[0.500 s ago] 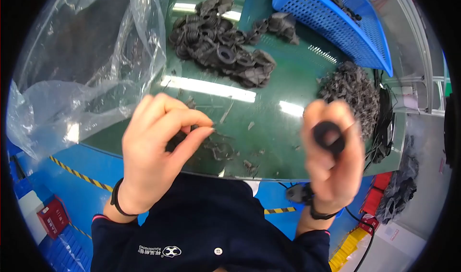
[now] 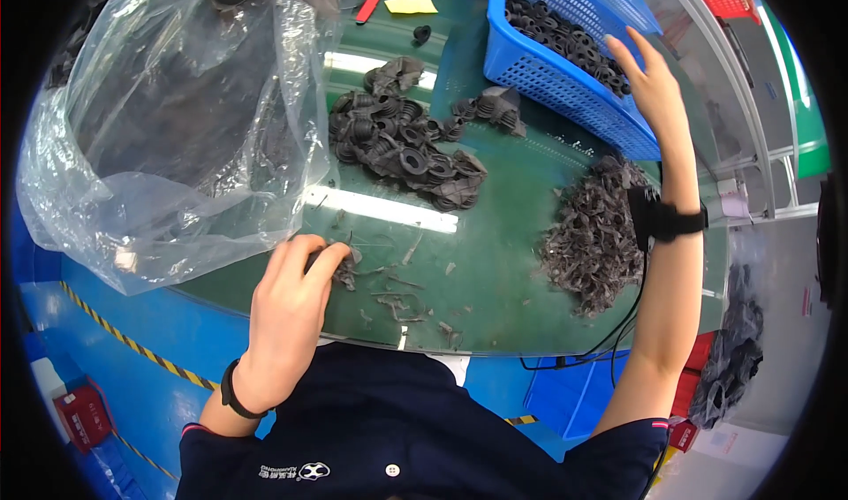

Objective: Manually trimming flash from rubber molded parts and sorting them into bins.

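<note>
My right hand (image 2: 652, 80) reaches over the near right side of the blue perforated basket (image 2: 565, 83), fingers apart and nothing seen in them. Inside the basket lie many small black rubber rings (image 2: 574, 45). My left hand (image 2: 291, 297) is at the front edge of the green table, fingers curled down over something dark, mostly hidden by them. Dark rubber scraps (image 2: 345, 272) lie against its fingertips. Farther back, a heap of black ribbed rubber sleeves (image 2: 389, 138), some joined by thin sheet rubber, rests on the table.
A large clear plastic bag (image 2: 194, 226) covers the left side, with black rubber parts at its top. Shredded dark trimmings (image 2: 596, 235) are piled at the right, beside black cables (image 2: 632, 314). A yellow slip (image 2: 411, 5) and a red strip (image 2: 370, 5) lie at the back.
My right hand has gone from the table's front to the basket, and the black ring it held no longer shows. My left hand has lowered to the scraps. The view has shifted.
</note>
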Available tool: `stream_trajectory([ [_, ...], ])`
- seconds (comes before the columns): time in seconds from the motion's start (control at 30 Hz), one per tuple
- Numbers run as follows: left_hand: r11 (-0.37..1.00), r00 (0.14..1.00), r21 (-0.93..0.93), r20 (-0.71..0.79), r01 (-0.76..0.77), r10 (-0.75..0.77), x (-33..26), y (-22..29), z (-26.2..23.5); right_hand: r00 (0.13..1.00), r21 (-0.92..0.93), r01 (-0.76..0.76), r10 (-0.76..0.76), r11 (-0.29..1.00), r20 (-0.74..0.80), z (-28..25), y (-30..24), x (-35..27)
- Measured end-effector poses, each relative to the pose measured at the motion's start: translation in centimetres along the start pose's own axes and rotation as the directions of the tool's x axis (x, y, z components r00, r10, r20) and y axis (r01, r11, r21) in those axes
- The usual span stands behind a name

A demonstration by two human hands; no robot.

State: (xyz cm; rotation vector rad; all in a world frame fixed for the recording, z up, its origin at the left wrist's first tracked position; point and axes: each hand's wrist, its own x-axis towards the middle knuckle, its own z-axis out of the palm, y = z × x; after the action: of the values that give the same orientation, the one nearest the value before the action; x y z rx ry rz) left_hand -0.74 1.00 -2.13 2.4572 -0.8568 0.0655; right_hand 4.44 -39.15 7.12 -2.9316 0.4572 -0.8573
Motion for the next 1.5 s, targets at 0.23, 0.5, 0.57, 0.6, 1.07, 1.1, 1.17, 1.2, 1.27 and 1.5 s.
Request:
stream_trajectory([
  [0.23, 0.763, 0.986, -0.627, -0.135, -0.159, 0.094, 1.2, 4.2, -1.4, 0.781, 0.791, -0.416, -0.270, 0.449, 0.564, -6.8, -15.1, -12.9],
  [0.5, 0.785, 0.882, -0.423, -0.083, -0.453, 0.464, 2.7, 6.6, -1.1, 0.643, 0.662, -0.729, -0.161, 0.173, 0.749, -6.5, -13.3, -19.6],
  [0.57, 0.769, 0.887, -0.503, 0.011, -0.394, 0.461, 3.2, 6.3, -1.8, 0.654, 0.635, -0.739, 0.010, 0.225, 0.757, -7.3, -11.5, -19.7],
  [0.6, 0.791, 0.893, -0.465, 0.003, -0.398, 0.451, 3.8, 6.0, -2.0, 0.685, 0.635, -0.715, 0.112, 0.293, 0.720, -7.8, -10.4, -19.3],
  [1.07, 0.882, 0.893, 0.193, -0.051, -0.431, 0.448, 9.8, 1.0, -0.7, 0.964, -0.243, -0.238, 0.259, 0.940, 0.056, -7.6, 0.1, -17.5],
  [1.1, 0.910, 0.897, 0.053, -0.153, -0.411, 0.414, 9.6, 1.4, -1.3, 0.981, -0.242, -0.191, 0.196, 0.951, -0.002, -7.8, -1.0, -17.6],
  [1.17, 0.913, 0.928, -0.260, -0.287, -0.314, 0.237, 8.6, 2.8, -2.3, 0.990, -0.208, -0.132, 0.118, 0.969, -0.079, -7.8, -4.1, -17.9],
  [1.2, 0.888, 0.954, -0.380, -0.242, -0.259, 0.175, 8.2, 3.2, -2.8, 0.991, -0.112, -0.108, 0.098, 0.988, -0.088, -7.8, -5.8, -17.9],
  [1.27, 0.888, 0.952, -0.342, -0.098, -0.306, 0.291, 7.5, 4.5, -3.9, 0.999, 0.292, -0.038, 0.045, 0.956, -0.017, -7.5, -8.5, -18.0],
  [1.5, 0.815, 0.966, -0.561, 0.098, -0.144, 0.238, 4.8, 5.0, -2.5, 0.942, 0.861, -0.311, 0.008, 0.403, 0.337, -3.7, -14.9, -20.2],
])
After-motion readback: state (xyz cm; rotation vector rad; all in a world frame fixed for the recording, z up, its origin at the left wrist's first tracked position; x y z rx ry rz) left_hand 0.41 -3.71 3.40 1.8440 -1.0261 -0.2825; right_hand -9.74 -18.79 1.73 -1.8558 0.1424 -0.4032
